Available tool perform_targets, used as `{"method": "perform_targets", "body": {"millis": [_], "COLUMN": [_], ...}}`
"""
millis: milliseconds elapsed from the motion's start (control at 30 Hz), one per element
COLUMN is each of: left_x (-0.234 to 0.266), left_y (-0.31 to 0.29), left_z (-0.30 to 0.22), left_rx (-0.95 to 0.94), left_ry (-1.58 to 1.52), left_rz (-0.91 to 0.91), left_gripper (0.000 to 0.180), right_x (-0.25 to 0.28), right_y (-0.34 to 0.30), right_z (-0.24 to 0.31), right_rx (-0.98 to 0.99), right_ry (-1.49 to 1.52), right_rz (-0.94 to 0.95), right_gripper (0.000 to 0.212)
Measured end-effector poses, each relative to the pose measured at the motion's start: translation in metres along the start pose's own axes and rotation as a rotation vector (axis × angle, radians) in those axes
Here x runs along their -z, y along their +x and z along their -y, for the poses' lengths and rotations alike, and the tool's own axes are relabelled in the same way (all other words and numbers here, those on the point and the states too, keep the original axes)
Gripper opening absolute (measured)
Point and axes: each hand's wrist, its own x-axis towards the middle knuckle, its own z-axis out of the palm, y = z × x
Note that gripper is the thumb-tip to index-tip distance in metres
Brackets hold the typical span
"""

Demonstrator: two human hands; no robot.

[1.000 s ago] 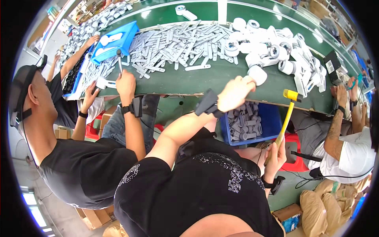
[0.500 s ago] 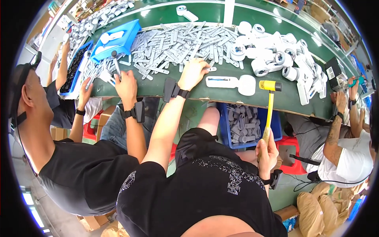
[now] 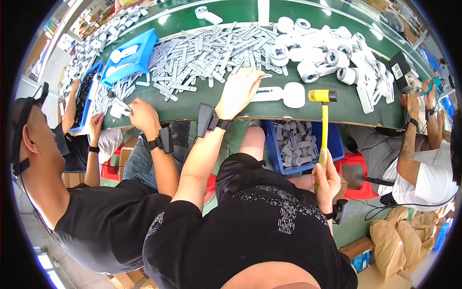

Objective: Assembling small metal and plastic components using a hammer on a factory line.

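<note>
My left hand (image 3: 240,91) pinches a small grey plastic strip (image 3: 266,76) above the green bench; most of the strip is hidden behind my fingers. Just beside that hand a white plastic part with a round end (image 3: 293,95) lies on the bench, its narrow end partly covered by my hand. In my right hand (image 3: 326,179), a mallet (image 3: 325,127) with a yellow handle and a yellow-and-black head is held upright by the lower handle, in front of the bench edge. A large heap of similar grey strips (image 3: 207,55) spreads beyond my left hand.
White round-headed parts (image 3: 337,60) are piled at the right. A blue tray (image 3: 139,58) holding white parts leans at the left. Under the bench sits a blue bin (image 3: 332,150) of grey pieces. A co-worker (image 3: 101,221) sits close on my left, also with a hammer.
My left hand has lifted a grey strip from the bench and come back toward the white part. The mallet stays upright in my right hand. The co-worker's hammer has tilted down.
</note>
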Motion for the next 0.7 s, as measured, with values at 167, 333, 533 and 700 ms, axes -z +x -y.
{"method": "perform_targets", "body": {"millis": [167,333,533,700], "left_x": [-0.011,-0.025,-0.029,-0.029], "left_y": [-0.004,-0.008,-0.012,-0.014], "left_z": [-0.005,-0.010,-0.013,-0.005], "left_rx": [-0.080,-0.111,-0.027,-0.068], "left_ry": [-0.002,0.008,-0.040,-0.040], "left_rz": [0.071,-0.046,-0.021,-0.017], "left_gripper": [0.023,0.018,0.018,0.025], "right_x": [-0.002,-0.005,-0.006,-0.007], "right_y": [-0.003,-0.004,-0.006,0.009], "right_z": [0.005,0.007,0.007,0.002], "right_rx": [-0.009,-0.046,-0.026,-0.015], "right_ry": [-0.005,-0.040,-0.080,-0.148], "right_rz": [0.002,-0.008,0.020,0.055], "right_gripper": [0.050,0.050,0.051,0.049]}}
